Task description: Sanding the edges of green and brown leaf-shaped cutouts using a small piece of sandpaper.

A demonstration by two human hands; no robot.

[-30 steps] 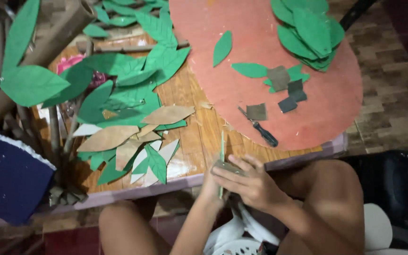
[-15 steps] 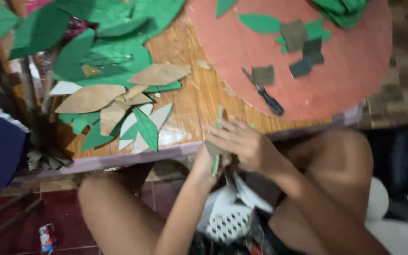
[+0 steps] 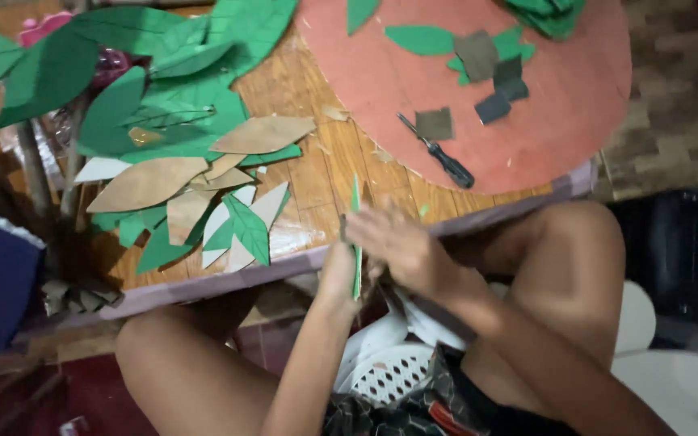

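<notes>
Green paper leaf [image 3: 355, 242] now edge-on, gripped by left hand [image 3: 339, 270], right hand [image 3: 401, 246] fingers rubbing it; worktop [image 3: 325, 173] shifted up-frame.

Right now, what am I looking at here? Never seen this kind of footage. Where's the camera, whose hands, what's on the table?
There is no machine: a seated person works with bare hands, and the single camera sits on their head, looking down past their knees. The left hand and right hand meet at the near table edge around a thin green strip seen edge-on; the exact grip is blurred. On the wooden table lie green paper leaves, brown cardboard leaves, and a large reddish round sheet carrying a dark-handled screwdriver-like tool and small dark squares. A white plastic stool shows beneath the person.
</notes>
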